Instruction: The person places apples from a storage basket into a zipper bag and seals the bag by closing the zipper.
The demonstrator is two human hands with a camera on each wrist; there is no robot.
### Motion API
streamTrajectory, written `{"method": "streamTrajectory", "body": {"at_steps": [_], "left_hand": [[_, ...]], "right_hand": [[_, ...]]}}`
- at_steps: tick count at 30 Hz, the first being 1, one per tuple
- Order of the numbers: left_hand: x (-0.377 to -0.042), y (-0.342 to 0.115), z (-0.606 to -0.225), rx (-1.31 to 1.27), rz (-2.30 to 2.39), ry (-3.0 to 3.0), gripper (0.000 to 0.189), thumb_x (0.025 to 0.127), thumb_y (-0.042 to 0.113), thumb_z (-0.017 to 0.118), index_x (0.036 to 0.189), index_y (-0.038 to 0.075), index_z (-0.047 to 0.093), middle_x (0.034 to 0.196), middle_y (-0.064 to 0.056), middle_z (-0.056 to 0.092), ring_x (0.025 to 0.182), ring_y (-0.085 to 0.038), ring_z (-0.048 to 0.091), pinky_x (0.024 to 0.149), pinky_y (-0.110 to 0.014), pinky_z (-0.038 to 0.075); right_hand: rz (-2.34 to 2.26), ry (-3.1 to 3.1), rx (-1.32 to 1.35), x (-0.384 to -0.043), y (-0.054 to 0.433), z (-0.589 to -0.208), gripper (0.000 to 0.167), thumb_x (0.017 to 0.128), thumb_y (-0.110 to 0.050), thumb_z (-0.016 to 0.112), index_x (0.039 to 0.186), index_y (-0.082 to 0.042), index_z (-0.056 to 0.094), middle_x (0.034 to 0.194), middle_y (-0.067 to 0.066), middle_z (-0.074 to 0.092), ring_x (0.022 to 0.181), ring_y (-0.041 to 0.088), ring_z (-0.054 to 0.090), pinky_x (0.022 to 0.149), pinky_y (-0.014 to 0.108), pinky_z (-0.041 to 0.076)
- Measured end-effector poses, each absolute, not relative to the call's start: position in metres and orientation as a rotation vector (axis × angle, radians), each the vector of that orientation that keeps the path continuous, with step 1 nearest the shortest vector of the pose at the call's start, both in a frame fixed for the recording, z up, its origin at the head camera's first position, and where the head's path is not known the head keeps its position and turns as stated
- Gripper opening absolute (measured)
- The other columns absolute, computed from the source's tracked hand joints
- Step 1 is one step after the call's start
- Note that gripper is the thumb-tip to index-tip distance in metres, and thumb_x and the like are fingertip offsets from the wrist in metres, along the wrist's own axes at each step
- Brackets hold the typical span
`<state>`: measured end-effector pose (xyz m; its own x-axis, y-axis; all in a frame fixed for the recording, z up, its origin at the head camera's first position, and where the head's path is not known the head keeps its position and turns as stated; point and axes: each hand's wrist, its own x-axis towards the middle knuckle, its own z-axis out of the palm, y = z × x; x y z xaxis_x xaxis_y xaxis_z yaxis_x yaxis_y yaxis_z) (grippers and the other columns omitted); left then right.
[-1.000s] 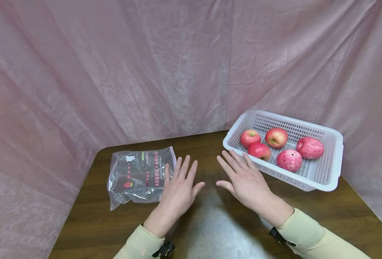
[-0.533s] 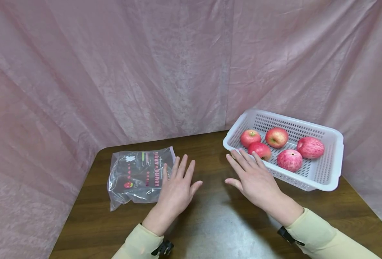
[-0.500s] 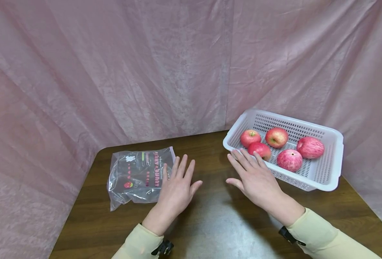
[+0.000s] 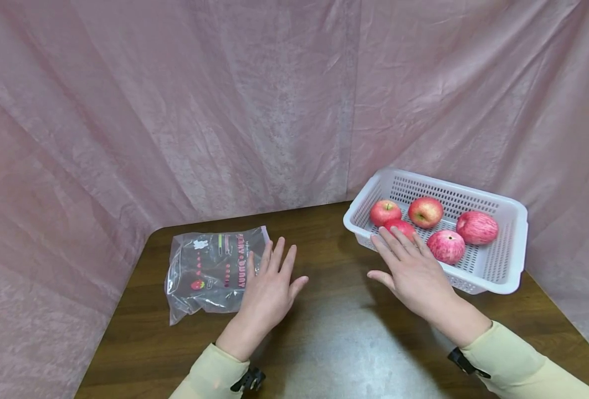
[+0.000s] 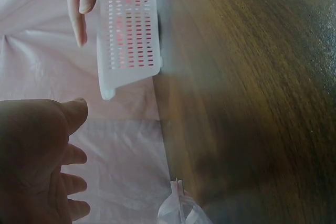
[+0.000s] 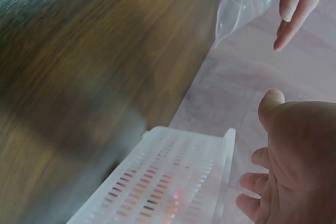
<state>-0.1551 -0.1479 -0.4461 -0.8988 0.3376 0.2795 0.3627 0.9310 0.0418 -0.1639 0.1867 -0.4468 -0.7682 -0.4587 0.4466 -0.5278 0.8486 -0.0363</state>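
Note:
My left hand (image 4: 268, 293) hovers palm down with fingers spread, its fingertips overlapping the right end of a clear plastic zip bag (image 4: 209, 274) in the head view. The bag lies flat and bears a strawberry and pink lettering. My right hand (image 4: 416, 277), also spread and holding nothing, is over the near rim of a white perforated plastic basket (image 4: 511, 244). Several red apples (image 4: 477, 228) lie inside it; the fingers partly hide the nearest apple (image 4: 400, 226). In the right wrist view the basket's slotted wall (image 6: 157, 182) stands below and beside my right hand (image 6: 299, 156).
Both things lie on a brown wooden table (image 4: 319, 354) with a shiny patch near the front. A pink cloth (image 4: 274, 111) hangs behind the table and along its sides. Dark straps (image 4: 466, 363) circle both wrists below pale sleeves.
My right hand has moved right, from the basket's near left corner to over its near rim. The left hand has drifted slightly left. Bag, basket and apples stay essentially in place.

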Motion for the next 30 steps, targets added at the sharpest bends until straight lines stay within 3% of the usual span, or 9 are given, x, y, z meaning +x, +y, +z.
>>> {"method": "streamTrajectory", "body": {"at_steps": [4, 8, 14, 21, 27, 30], "left_hand": [[-0.155, -0.146, -0.445, -0.517, -0.132, -2.833, 0.072, 0.111, 0.056, 0.059, 0.168, 0.014, 0.047, 0.176, -0.019, 0.034, 0.165, -0.042, 0.024, 0.124, -0.076, 0.023], [-0.155, -0.144, -0.445, -0.522, -0.140, -2.833, 0.073, 0.111, 0.057, 0.060, 0.168, 0.014, 0.047, 0.176, -0.019, 0.034, 0.165, -0.042, 0.023, 0.125, -0.075, 0.021], [-0.155, -0.145, -0.445, -0.524, -0.170, -2.839, 0.074, 0.110, 0.056, 0.061, 0.168, 0.014, 0.047, 0.177, -0.018, 0.033, 0.165, -0.043, 0.022, 0.126, -0.075, 0.017], [-0.157, -0.147, -0.447, -0.524, -0.149, -2.829, 0.073, 0.111, 0.057, 0.060, 0.168, 0.014, 0.046, 0.177, -0.017, 0.034, 0.165, -0.043, 0.023, 0.125, -0.076, 0.020], [-0.158, -0.150, -0.449, -0.496, -0.140, -2.854, 0.074, 0.111, 0.057, 0.058, 0.169, 0.014, 0.045, 0.178, -0.016, 0.031, 0.166, -0.042, 0.019, 0.124, -0.076, 0.021], [-0.160, -0.152, -0.450, -0.482, -0.149, -2.866, 0.073, 0.111, 0.057, 0.059, 0.169, 0.014, 0.045, 0.178, -0.017, 0.031, 0.167, -0.042, 0.018, 0.124, -0.077, 0.021]], "right_hand": [[0.215, -2.615, 0.704, -0.163, 0.197, -0.448, 0.078, 0.106, -0.058, 0.065, 0.163, -0.005, 0.052, 0.168, 0.020, 0.048, 0.155, 0.045, 0.043, 0.124, 0.066, 0.031], [0.202, -2.667, 0.661, -0.161, 0.208, -0.447, 0.080, 0.102, -0.052, 0.073, 0.164, -0.007, 0.050, 0.166, 0.022, 0.050, 0.154, 0.045, 0.043, 0.121, 0.070, 0.033], [0.186, -2.674, 0.652, -0.162, 0.223, -0.449, 0.082, 0.099, -0.050, 0.076, 0.165, -0.008, 0.050, 0.163, 0.022, 0.053, 0.153, 0.047, 0.044, 0.120, 0.072, 0.034], [0.207, -2.648, 0.739, -0.166, 0.240, -0.447, 0.081, 0.097, -0.047, 0.080, 0.164, -0.010, 0.052, 0.161, 0.022, 0.055, 0.151, 0.047, 0.046, 0.117, 0.074, 0.034], [0.265, -2.578, 0.894, -0.175, 0.257, -0.440, 0.076, 0.097, -0.046, 0.081, 0.162, -0.014, 0.056, 0.158, 0.019, 0.059, 0.148, 0.045, 0.051, 0.115, 0.069, 0.039], [0.306, -2.556, 0.977, -0.180, 0.265, -0.438, 0.074, 0.097, -0.042, 0.082, 0.162, -0.016, 0.056, 0.159, 0.016, 0.059, 0.146, 0.042, 0.054, 0.121, 0.058, 0.037]]}}
